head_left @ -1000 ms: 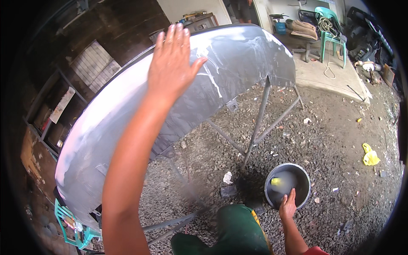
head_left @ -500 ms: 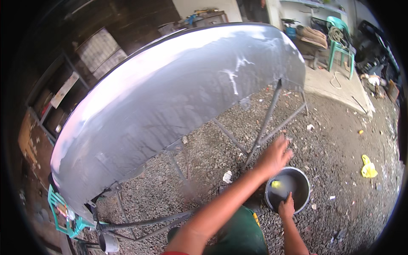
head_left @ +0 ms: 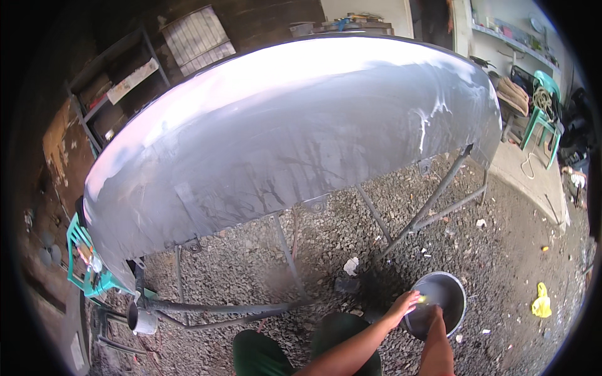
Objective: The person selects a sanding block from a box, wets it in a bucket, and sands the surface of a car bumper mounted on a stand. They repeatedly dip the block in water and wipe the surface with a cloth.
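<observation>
Low at the right stands a round dark bucket (head_left: pixel 463 301) with cloudy liquid in it. My left hand (head_left: pixel 403 308) is at its left rim, fingers stretched out over the opening. Close by its fingertips shows a small yellow-green thing (head_left: pixel 423 299), too blurred to name. My right hand (head_left: pixel 434 313) reaches down into the bucket from the near side, and its fingers are hidden in the liquid. Beyond both hands a large curved panel (head_left: pixel 301 144), grey below and white along the top, with wet streaks, rests on a metal stand (head_left: pixel 433 197).
Gravel (head_left: pixel 219 276) covers the ground. A green plastic chair (head_left: pixel 94 276) and a small pot (head_left: pixel 143 321) stand at the left. At the far right are another green chair (head_left: pixel 542 125) on a concrete slab (head_left: pixel 520 178) and a yellow plastic bag (head_left: pixel 541 302).
My left hand has come down and back from above the bucket's far side to its left rim. My right hand has gone deeper into the bucket. The view has shifted left.
</observation>
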`<action>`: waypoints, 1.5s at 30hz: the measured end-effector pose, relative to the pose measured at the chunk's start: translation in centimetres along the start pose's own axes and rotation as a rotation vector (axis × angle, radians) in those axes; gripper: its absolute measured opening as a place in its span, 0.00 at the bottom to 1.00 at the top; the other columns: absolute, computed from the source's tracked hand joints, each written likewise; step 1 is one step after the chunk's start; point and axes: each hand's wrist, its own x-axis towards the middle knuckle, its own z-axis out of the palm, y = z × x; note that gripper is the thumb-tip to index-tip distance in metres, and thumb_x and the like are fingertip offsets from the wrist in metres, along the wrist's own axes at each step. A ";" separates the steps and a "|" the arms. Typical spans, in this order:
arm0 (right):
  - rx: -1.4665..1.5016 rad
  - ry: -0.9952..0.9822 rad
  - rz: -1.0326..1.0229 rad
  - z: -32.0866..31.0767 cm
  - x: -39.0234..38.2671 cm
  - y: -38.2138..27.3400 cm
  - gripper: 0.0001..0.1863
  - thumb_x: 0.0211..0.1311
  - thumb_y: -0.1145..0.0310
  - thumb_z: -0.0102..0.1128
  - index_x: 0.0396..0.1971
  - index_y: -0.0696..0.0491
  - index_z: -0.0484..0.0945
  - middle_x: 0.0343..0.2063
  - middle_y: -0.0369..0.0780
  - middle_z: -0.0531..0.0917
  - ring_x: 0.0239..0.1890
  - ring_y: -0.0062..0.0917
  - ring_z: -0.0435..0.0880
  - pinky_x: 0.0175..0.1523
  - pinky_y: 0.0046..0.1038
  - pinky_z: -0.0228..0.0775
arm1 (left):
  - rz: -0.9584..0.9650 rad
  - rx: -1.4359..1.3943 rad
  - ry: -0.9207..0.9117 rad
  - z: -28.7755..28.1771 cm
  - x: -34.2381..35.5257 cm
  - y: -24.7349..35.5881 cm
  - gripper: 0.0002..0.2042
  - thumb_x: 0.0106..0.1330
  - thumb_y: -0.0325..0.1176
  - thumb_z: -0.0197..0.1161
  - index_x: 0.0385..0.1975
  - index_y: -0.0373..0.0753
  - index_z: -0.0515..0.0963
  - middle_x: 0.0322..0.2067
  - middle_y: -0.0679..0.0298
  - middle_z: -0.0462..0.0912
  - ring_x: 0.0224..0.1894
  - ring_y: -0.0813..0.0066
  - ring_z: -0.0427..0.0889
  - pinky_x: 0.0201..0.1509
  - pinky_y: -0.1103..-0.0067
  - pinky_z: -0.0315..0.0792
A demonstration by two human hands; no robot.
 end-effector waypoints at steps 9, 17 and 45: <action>-0.148 0.055 -0.403 4.6 -16.6 -8.5 0.15 0.54 0.70 0.51 0.42 0.56 0.78 0.36 0.41 0.81 0.34 0.28 0.81 0.40 0.28 0.75 | -0.138 -0.144 0.186 2.1 2.4 -2.6 0.32 0.76 0.59 0.41 0.67 0.37 0.66 0.68 0.57 0.66 0.72 0.66 0.61 0.73 0.67 0.53; -0.414 -0.292 -0.495 12.7 -24.2 -5.8 0.31 0.75 0.60 0.47 0.71 0.59 0.53 0.70 0.47 0.59 0.72 0.34 0.55 0.74 0.32 0.46 | -0.136 -0.477 0.205 4.4 5.3 -2.9 0.40 0.70 0.71 0.38 0.70 0.44 0.63 0.70 0.63 0.63 0.71 0.69 0.59 0.73 0.71 0.49; -0.462 -0.303 -0.055 13.9 -10.2 0.1 0.27 0.73 0.51 0.44 0.54 0.61 0.75 0.51 0.45 0.78 0.54 0.28 0.73 0.61 0.29 0.62 | 0.242 0.448 0.477 3.4 -0.2 -1.7 0.24 0.77 0.51 0.44 0.39 0.33 0.79 0.32 0.50 0.86 0.36 0.50 0.85 0.43 0.62 0.76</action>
